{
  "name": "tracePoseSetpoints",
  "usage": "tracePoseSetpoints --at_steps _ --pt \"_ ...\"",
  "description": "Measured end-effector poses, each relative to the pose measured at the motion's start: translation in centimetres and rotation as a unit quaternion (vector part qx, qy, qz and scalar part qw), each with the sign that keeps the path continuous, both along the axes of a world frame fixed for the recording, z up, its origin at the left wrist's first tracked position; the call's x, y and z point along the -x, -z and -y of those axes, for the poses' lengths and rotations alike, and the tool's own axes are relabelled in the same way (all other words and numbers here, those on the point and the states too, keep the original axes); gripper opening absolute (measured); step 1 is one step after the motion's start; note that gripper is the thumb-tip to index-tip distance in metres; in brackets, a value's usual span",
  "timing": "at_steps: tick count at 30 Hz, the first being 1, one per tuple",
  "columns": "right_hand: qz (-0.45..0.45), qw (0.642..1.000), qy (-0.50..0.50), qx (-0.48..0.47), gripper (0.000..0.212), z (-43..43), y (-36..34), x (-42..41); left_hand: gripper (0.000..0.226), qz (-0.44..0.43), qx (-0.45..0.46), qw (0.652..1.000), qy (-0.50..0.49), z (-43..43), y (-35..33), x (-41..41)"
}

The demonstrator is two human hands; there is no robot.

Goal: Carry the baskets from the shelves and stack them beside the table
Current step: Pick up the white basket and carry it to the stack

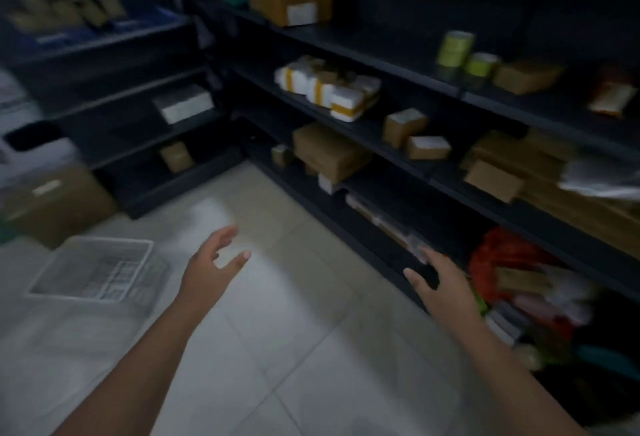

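A white plastic basket (93,271) sits on the pale tiled floor at the lower left, and it looks like more than one nested together. My left hand (211,271) hovers over the floor to the right of it, fingers apart, holding nothing. My right hand (441,285) is stretched toward the front edge of the lowest dark shelf (377,248), fingers spread and empty. The whole view is blurred by motion.
Dark shelving (398,65) runs along the right and back, loaded with brown boxes (329,151), white taped packets (325,87) and green cans (453,47). Red and mixed goods (509,262) fill the low right shelf. A large carton (55,203) stands at the left.
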State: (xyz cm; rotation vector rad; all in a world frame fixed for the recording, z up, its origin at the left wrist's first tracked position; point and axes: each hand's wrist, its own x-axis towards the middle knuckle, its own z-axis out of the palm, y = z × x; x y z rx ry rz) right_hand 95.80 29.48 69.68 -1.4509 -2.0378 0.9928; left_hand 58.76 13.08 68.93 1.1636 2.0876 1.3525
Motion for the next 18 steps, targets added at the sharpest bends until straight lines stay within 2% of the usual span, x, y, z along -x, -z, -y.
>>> tracePoseSetpoints --at_steps 3,8,18 --pt "0.005 0.998 -0.063 0.02 0.059 -1.2 0.4 7.7 0.048 0.011 0.008 0.997 -0.075 3.5 0.2 5.6" --pt "0.009 0.989 -0.146 0.021 0.057 -4.8 0.9 20.0 0.044 0.035 0.028 0.982 -0.185 6.9 1.8 13.4" --pt "-0.019 0.951 -0.3 0.076 0.051 -9.5 4.2 48.4 0.043 0.014 0.055 0.939 -0.34 9.5 1.8 30.2"
